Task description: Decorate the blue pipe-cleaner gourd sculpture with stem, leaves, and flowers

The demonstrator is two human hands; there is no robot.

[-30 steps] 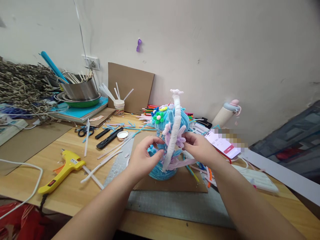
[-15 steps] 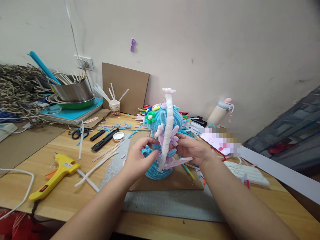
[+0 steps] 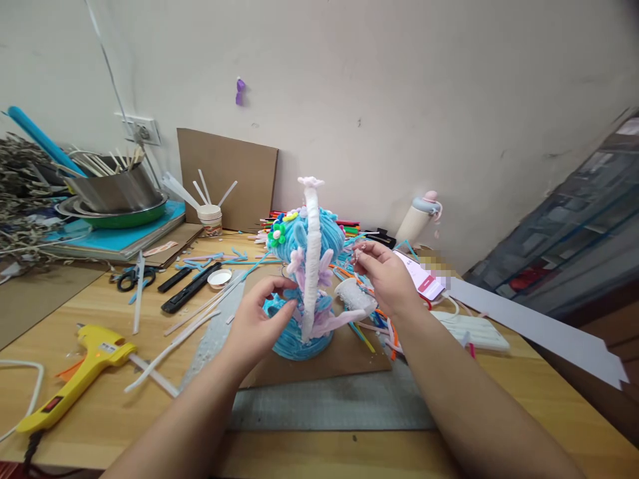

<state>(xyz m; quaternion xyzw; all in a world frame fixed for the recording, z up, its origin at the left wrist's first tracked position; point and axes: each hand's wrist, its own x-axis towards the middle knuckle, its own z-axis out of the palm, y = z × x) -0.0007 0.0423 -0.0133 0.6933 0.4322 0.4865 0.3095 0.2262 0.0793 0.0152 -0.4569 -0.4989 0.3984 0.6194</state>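
A fuzzy blue pipe-cleaner ornament (image 3: pixel 294 342) stands upright in front of me, narrow in the middle, with a rounded top and pink, green and yellow flowers. A curved white wrapped stem (image 3: pixel 313 259), tipped with a pale pink flower, rises along its near side. My left hand (image 3: pixel 264 313) curls its thumb and fingers against the ornament's left side. To the right and apart from it, my right hand (image 3: pixel 384 273) is raised in a pinch; small clear, whitish bits show at its fingertips. Below that hand lies a whitish spool (image 3: pixel 355 296).
Cardboard (image 3: pixel 344 369) over a grey cutting mat (image 3: pixel 324 406) lies under the ornament. At left are a yellow glue gun (image 3: pixel 80 372), scissors (image 3: pixel 130 279) and a black utility knife (image 3: pixel 192 287). A phone (image 3: pixel 422 276) and a white power strip (image 3: pixel 472 330) lie right; a bottle (image 3: pixel 418 216) leans behind.
My right hand has drawn away from the ornament to the right and up, uncovering the spool. My left hand stays at the ornament. The whole view has shifted, so things appear further left.
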